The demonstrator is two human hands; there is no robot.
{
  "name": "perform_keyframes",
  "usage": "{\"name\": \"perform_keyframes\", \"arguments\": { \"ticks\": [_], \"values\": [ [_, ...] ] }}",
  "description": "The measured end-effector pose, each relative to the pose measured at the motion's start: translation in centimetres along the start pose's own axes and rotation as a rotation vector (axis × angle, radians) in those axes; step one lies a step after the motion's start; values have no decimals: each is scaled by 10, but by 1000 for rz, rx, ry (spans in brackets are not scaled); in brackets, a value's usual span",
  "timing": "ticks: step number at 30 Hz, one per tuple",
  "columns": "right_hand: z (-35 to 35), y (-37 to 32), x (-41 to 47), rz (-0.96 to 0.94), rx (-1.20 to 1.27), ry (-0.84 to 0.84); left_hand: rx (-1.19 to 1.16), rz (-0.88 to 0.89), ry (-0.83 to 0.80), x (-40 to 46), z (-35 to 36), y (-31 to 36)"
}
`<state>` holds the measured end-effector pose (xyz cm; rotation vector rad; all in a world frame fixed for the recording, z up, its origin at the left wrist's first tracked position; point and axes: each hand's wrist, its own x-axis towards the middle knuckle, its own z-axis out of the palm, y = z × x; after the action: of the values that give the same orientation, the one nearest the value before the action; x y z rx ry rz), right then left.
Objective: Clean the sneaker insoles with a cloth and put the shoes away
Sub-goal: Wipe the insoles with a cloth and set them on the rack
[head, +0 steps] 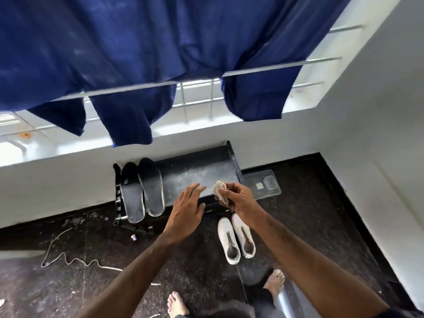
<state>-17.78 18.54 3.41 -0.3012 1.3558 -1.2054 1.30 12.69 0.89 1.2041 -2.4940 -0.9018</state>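
Two dark insoles [142, 189] lie side by side on the left end of a black shoe rack [197, 173] against the wall. A pair of white sneakers [236, 239] stands on the dark floor in front of the rack, toes toward it. My right hand [238, 198] pinches a small crumpled beige cloth [219, 190] above the rack's front edge. My left hand [187, 213] hovers just left of it, fingers straight and spread, holding nothing.
Blue fabric [160, 53] hangs over a metal rail overhead by the window grille. A clear plastic tray [266, 184] lies right of the rack. A white cord [68, 260] and debris lie on the floor at left. My bare feet [274, 283] stand below.
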Motion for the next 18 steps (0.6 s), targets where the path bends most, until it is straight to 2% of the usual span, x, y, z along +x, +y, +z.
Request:
{"name": "perform_keyframes", "arguments": {
  "ticks": [2, 6, 13, 18],
  "values": [
    [-41, -14, -15, -32, -11, 20, -90, 5, -12, 12, 16, 41],
    [-137, -40, -49, -103, -30, 31, -382, -96, -91, 39, 60, 138],
    [-301, -79, -100, -149, -101, 80, -523, -132, -233, 87, 146, 295],
    [-373, -115, -108, -77, -76, 99, -569, -205, -259, 126, 191, 353]
  ]
}}
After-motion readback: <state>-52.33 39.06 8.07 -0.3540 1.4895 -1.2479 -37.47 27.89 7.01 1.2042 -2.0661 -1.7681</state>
